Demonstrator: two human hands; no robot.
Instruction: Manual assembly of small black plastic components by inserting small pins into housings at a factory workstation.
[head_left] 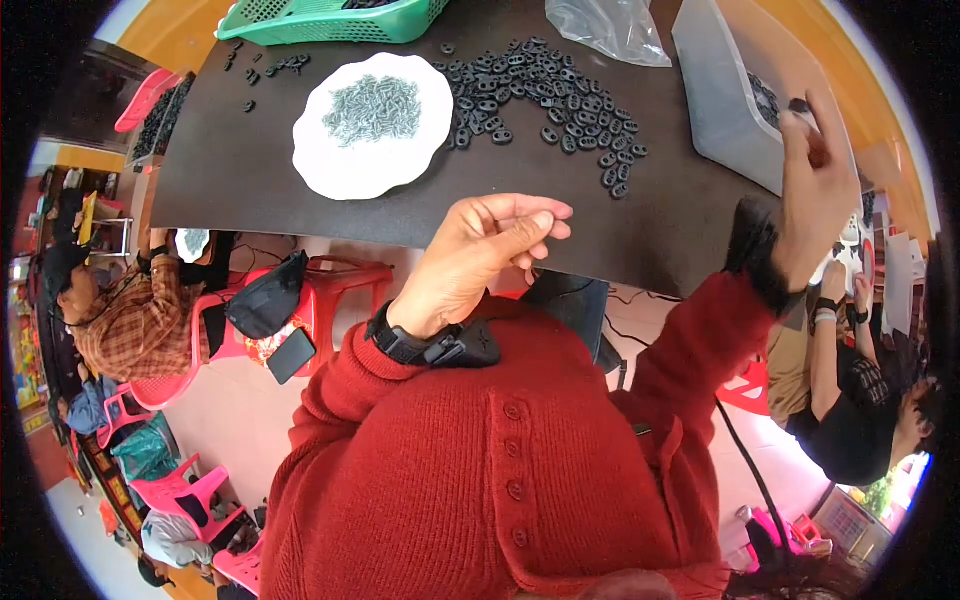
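My left hand (485, 250) is over the table's near edge, thumb and fingertips pressed together; anything between them is too small to make out. My right hand (822, 185) is raised at the far right, at the side of a translucent grey plastic bin (720, 120). Its thumb and forefinger pinch a small black plastic piece (798, 104). More black pieces (762, 100) show inside the bin. On the table are many loose black oval two-hole pieces (570, 100). Left of them, a white scalloped plate (350, 180) holds a heap of small metal springs (375, 110).
A green basket (340, 28) and a clear plastic bag (610, 30) lie along the far side of the dark table (230, 170). A few black bits (290, 64) are scattered at the far left. People sit on both sides; pink stools (345, 290) stand to the left.
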